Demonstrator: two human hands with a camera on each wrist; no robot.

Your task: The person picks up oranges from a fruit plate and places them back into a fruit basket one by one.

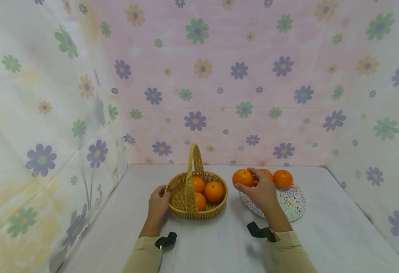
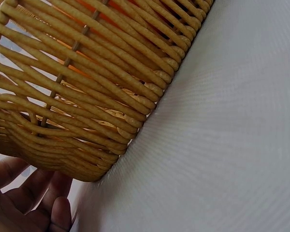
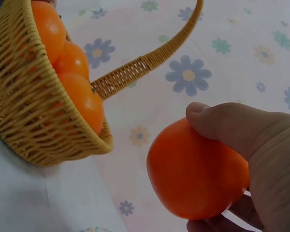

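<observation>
My right hand (image 1: 262, 191) holds an orange (image 1: 243, 178) between thumb and fingers, raised near the left side of a speckled plate (image 1: 293, 204). In the right wrist view the thumb lies across the top of this orange (image 3: 195, 169). My left hand (image 1: 159, 203) grips the left rim of a yellow wicker basket (image 1: 199, 215) with a tall arched handle. Its fingers (image 2: 31, 188) are bent against the basket's outer end in the left wrist view. Three oranges (image 1: 214, 192) sit inside the basket, mostly right of the handle.
Another orange (image 1: 283, 179) rests at the plate's back edge, with one more (image 1: 265, 174) partly hidden behind my right hand. A white cloth covers the table (image 1: 206, 246). Flowered fabric (image 1: 220, 76) encloses the back and both sides.
</observation>
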